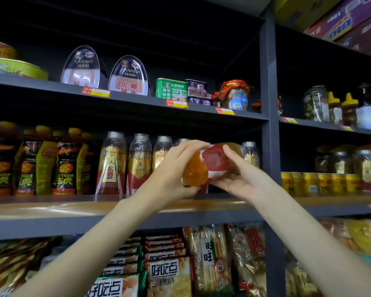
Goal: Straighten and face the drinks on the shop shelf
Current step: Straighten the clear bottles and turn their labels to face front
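Both of my hands hold one drink bottle (210,162) with amber liquid and a red label, tipped nearly on its side above the middle shelf (73,207). My left hand (176,168) grips its rounded bottom end, which points toward me. My right hand (240,176) wraps the labelled body from the right and below. Left of it stands a row of upright bottles of the same drink (114,163), with silver caps and gold and red labels. Further left are black and yellow Hi-Tiger bottles (64,166). One more silver-capped bottle (251,154) stands behind my right hand.
A dark steel upright (270,125) divides the shelving just right of my hands. Canned ham and tins (128,77) sit on the shelf above. Yellow cans (308,183) and jars fill the right bay. Snack packets (210,260) lie on the shelf below.
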